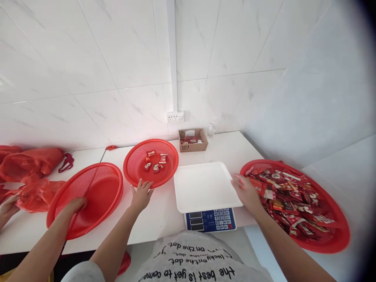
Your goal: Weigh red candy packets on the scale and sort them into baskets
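My left hand (142, 194) lies open with its fingers spread against the near rim of the middle red basket (172, 166), which holds a few red wrapped candies (154, 161). My right hand (246, 192) hovers between the white scale tray (202, 186) and the large red basket (337, 239) heaped with red candy packets (289, 199). Its fingers reach out over the tray's right edge, slightly blurred, with nothing seen in them. The blue electronic scale (210, 220) sits under the tray.
Another person's hand (75, 204) rests inside an empty red basket (100, 184) at left, and a second hand (7, 205) touches red plastic bags (32, 164). A small cardboard box (193, 145) stands by the tiled wall. The white table's front edge is close to me.
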{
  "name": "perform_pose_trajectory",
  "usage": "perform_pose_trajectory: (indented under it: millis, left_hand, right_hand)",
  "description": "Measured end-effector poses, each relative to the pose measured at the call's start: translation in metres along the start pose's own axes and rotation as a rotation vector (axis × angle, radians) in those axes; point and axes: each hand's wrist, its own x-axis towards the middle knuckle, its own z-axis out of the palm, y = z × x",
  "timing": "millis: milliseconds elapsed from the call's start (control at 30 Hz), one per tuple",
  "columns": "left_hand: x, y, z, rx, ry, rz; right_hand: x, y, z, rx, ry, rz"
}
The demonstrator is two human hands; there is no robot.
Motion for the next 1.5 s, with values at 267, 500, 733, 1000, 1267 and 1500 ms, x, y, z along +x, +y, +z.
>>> perform_pose_trajectory:
  millis: [267, 500, 733, 1000, 1267, 1500]
  left_hand:
    - [0.025, 0.021, 0.004, 0.033, 0.035, -0.062]
    - [0.049, 0.046, 0.010, -0.049, 0.025, -0.140]
    - [0.049, 0.052, 0.017, -0.042, 0.053, -0.095]
    - [0.043, 0.054, 0.020, -0.036, 0.050, -0.062]
    - [0.042, 0.054, 0.020, -0.031, 0.020, -0.037]
    - [0.043, 0.048, 0.020, -0.043, -0.027, 0.007]
  right_hand:
    - [-0.031, 0.087, -0.045, -0.398, 0.081, 0.147]
    - [-0.043, 0.088, -0.034, -0.495, -0.038, 0.258]
    - [-0.045, 0.067, -0.035, -0.570, -0.100, 0.358]
    - [-0.045, 0.062, -0.035, -0.667, -0.128, 0.362]
    - [-0.044, 0.062, -0.032, -0.735, -0.111, 0.370]
    - [-0.044, 0.059, -0.030, -0.785, -0.109, 0.375]
